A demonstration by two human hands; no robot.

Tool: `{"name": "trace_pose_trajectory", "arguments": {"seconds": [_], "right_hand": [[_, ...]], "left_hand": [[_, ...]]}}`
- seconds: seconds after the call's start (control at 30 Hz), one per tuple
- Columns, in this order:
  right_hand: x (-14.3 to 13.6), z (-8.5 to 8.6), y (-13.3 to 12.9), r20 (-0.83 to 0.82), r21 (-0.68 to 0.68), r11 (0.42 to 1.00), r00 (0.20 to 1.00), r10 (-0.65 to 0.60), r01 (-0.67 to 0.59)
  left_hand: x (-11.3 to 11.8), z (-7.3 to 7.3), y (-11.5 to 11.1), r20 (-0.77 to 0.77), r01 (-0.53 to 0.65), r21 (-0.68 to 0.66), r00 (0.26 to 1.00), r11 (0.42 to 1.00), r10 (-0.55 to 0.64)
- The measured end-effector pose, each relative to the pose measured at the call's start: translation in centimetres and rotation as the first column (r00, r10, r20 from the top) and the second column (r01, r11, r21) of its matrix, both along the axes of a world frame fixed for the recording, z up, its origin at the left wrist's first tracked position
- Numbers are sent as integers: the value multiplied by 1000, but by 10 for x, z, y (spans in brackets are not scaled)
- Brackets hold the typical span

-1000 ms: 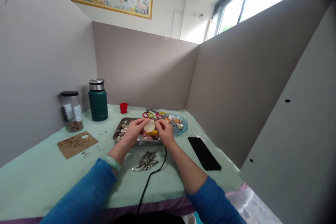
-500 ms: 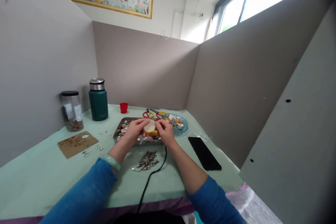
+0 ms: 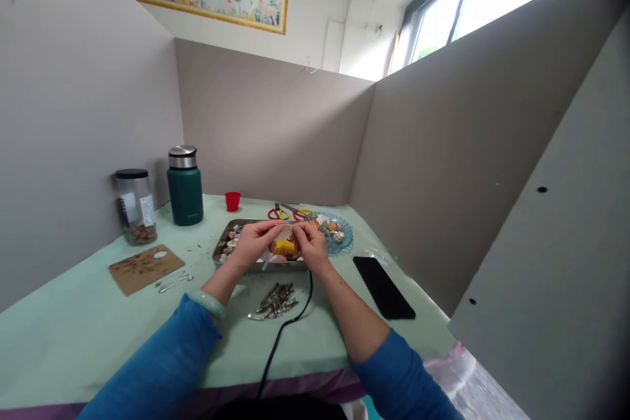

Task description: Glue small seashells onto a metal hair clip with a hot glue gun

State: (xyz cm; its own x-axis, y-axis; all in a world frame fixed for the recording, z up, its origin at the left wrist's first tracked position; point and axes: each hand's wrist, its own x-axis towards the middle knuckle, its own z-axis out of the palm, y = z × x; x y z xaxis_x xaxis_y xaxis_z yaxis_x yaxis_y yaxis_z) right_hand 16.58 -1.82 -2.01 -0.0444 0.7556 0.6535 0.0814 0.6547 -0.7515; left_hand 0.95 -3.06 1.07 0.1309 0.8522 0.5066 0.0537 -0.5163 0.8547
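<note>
One pale disc [image 3: 284,233]: pinching its edges with left hand [image 3: 254,241] and right hand [image 3: 312,248], guessing it light, stiff, perhaps brittle, so favouring gentle rim holds.

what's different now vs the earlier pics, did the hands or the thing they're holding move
The pale disc between the left hand and right hand has tilted: less of its round face shows, and more of the yellow thing below it. Neither hand has visibly let go or picked up anything new. The metal pieces and blue plate stayed put.
</note>
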Motion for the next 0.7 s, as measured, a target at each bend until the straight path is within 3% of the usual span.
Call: {"name": "trace_pose_trajectory", "arguments": {"seconds": [0.13, 0.27, 0.37, 0.47, 0.6, 0.7], "right_hand": [[0, 2, -1, 7, 38, 999, 1000, -2, 2], [0, 3, -1, -2, 70, 998, 1000, 8, -8], [0, 3, -2, -13, 73, 997, 1000, 21, -20], [0, 3, -2, -7, 64, 998, 1000, 11, -11], [1, 2, -2, 26, 46, 999, 999, -25, 23], [1, 1, -3, 62, 48, 997, 996, -68, 65]], "left_hand": [[-4, -2, 2, -91, -2, 184, 996, 983, 20], [-6, 0, 2, -196, -9, 386, 976, 922, 92], [-6, 2, 1, -220, -13, 464, 967, 886, 129], [-5, 2, 0, -194, -18, 401, 975, 916, 104], [-2, 0, -1, -95, -17, 149, 995, 989, 31], [0, 0, 0, -4, 21, -51, 1000, 998, -21]]}}
